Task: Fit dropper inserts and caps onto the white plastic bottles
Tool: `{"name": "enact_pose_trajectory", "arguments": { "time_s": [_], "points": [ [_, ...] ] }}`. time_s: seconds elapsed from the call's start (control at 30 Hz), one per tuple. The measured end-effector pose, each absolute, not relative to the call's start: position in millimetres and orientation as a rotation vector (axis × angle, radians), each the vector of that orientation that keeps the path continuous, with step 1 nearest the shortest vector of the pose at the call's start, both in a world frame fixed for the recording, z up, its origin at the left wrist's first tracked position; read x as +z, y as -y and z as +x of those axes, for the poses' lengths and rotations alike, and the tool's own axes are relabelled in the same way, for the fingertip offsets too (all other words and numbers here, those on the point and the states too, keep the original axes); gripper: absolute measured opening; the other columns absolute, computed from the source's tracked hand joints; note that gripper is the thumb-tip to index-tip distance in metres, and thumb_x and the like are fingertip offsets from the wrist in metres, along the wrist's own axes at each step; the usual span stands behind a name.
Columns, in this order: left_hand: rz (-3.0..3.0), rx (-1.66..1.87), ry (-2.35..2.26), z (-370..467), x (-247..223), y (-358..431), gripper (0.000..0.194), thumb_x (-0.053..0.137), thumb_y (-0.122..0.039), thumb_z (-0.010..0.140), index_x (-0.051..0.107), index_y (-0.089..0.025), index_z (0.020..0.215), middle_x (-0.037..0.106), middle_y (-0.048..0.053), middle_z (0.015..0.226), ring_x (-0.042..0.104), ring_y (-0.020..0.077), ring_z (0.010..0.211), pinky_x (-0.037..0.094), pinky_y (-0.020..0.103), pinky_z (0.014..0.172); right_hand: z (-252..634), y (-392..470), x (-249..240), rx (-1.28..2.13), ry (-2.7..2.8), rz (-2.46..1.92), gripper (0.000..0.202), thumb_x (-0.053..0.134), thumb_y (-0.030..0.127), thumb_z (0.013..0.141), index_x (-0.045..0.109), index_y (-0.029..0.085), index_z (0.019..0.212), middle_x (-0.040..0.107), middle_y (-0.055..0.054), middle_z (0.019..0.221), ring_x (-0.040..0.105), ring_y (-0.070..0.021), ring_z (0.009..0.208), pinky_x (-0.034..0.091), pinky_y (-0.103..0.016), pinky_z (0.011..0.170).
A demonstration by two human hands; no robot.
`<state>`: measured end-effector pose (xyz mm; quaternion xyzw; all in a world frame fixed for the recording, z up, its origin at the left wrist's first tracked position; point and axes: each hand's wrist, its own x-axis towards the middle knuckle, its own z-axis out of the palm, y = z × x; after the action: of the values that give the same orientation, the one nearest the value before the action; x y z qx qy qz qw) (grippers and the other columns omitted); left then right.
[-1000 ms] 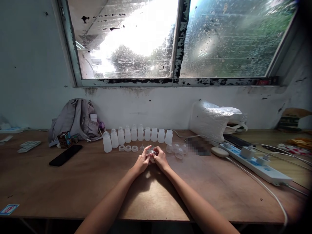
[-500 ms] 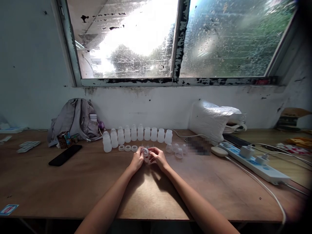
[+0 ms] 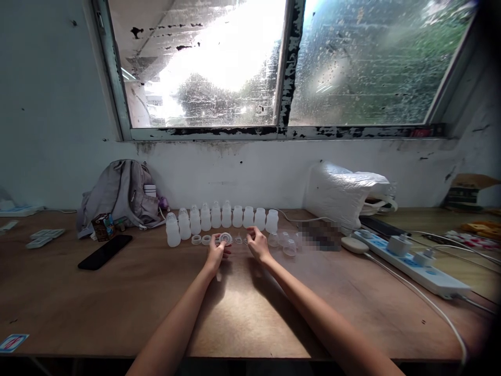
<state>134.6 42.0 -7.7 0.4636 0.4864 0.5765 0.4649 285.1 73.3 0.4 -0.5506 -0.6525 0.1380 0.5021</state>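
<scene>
My left hand (image 3: 214,256) is closed on a translucent bottle collar ring (image 3: 225,238), gripping its left side a little above the table. My right hand (image 3: 258,246) is apart from the ring, its fingers bent and slightly spread in front of the bottles, with nothing visible in them. Between the hands lies a small clear bottle nipple (image 3: 238,239); another clear piece shows partly beside my right fingertips. White collar rings (image 3: 197,239) lie left of my left hand. Behind stand several frosted baby bottles (image 3: 173,232) in a curved row, the left ones topped, the right ones (image 3: 271,222) open-mouthed.
Clear domed caps (image 3: 289,247) sit right of my right hand. A black phone (image 3: 105,252), small box (image 3: 103,227) and grey backpack (image 3: 121,190) are on the left. On the right are a white bag (image 3: 336,190), white puck (image 3: 353,244) and power strip (image 3: 422,269) with trailing cables.
My hands have separated. The left has moved slightly left and down with the collar ring. The right has let go of it and moved right, toward the bottles. The camera view has shifted slightly.
</scene>
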Motion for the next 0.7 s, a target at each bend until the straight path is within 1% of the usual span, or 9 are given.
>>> {"name": "enact_pose_trajectory", "arguments": {
  "time_s": [0.07, 0.2, 0.27, 0.33, 0.47, 0.63, 0.7],
  "points": [
    [1.055, 1.418, -1.175, 130.6, -6.7, -43.9, 0.028, 0.050, -0.028, 0.074, 0.040, -0.020, 0.099, 0.063, 0.005, 0.075, 0.056, 0.0080, 0.045, 0.037, 0.015, 0.039, 283.1, -92.5, 17.2, 0.215, 1.657, -1.391, 0.034, 0.038, 0.020, 0.070, 0.053, 0.017, 0.101, 0.060, -0.006, 0.079, 0.055, -0.0167, 0.073, 0.041, -0.027, 0.066],
    [0.944, 1.445, -1.162, 122.7, -4.3, -46.5, 0.032, 0.051, -0.034, 0.073, 0.040, -0.021, 0.100, 0.063, 0.005, 0.077, 0.057, 0.0082, 0.045, 0.037, 0.015, 0.039, 273.0, -135.4, 43.4, 0.164, 1.810, -1.548, 0.047, 0.042, 0.013, 0.068, 0.046, 0.016, 0.115, 0.058, -0.012, 0.099, 0.054, -0.0208, 0.086, 0.039, -0.027, 0.069],
    [0.905, 1.463, -1.154, 118.8, -4.1, -48.1, 0.034, 0.051, -0.035, 0.073, 0.041, -0.021, 0.102, 0.063, 0.004, 0.078, 0.057, 0.0082, 0.046, 0.038, 0.015, 0.040, 267.4, -152.7, 48.8, 0.157, 1.861, -1.634, 0.053, 0.043, 0.013, 0.068, 0.041, 0.016, 0.120, 0.057, -0.013, 0.101, 0.054, -0.0229, 0.089, 0.039, -0.029, 0.071],
    [0.875, 1.477, -1.146, 115.0, -4.8, -50.0, 0.034, 0.051, -0.035, 0.073, 0.041, -0.022, 0.103, 0.062, 0.004, 0.078, 0.057, 0.0080, 0.046, 0.038, 0.015, 0.040, 263.1, -164.7, 50.1, 0.155, 1.877, -1.679, 0.055, 0.044, 0.013, 0.068, 0.038, 0.016, 0.122, 0.058, -0.014, 0.098, 0.054, -0.0245, 0.088, 0.038, -0.030, 0.070],
    [0.843, 1.498, -1.146, 109.4, -6.3, -53.0, 0.032, 0.050, -0.036, 0.073, 0.043, -0.023, 0.102, 0.062, 0.003, 0.078, 0.056, 0.0073, 0.045, 0.038, 0.016, 0.040, 259.9, -174.6, 47.1, 0.143, 1.879, -1.712, 0.048, 0.046, 0.014, 0.069, 0.043, 0.014, 0.117, 0.060, -0.016, 0.092, 0.056, -0.0253, 0.083, 0.038, -0.031, 0.065],
    [0.823, 1.483, -1.141, 109.0, -4.6, -52.5, 0.030, 0.048, -0.033, 0.074, 0.044, -0.022, 0.102, 0.061, 0.003, 0.078, 0.055, 0.0075, 0.044, 0.038, 0.016, 0.039, 261.4, -169.0, 46.7, 0.110, 1.900, -1.682, 0.027, 0.045, 0.019, 0.074, 0.053, 0.016, 0.100, 0.061, -0.011, 0.082, 0.055, -0.0201, 0.076, 0.036, -0.027, 0.061],
    [0.822, 1.478, -1.126, 109.7, -4.1, -51.9, 0.031, 0.048, -0.034, 0.074, 0.044, -0.022, 0.102, 0.061, 0.003, 0.078, 0.055, 0.0078, 0.044, 0.038, 0.016, 0.039, 263.6, -161.2, 51.8, 0.095, 1.918, -1.644, 0.021, 0.044, 0.021, 0.076, 0.055, 0.017, 0.093, 0.060, -0.009, 0.079, 0.055, -0.0187, 0.073, 0.035, -0.026, 0.059]
  ]
}}
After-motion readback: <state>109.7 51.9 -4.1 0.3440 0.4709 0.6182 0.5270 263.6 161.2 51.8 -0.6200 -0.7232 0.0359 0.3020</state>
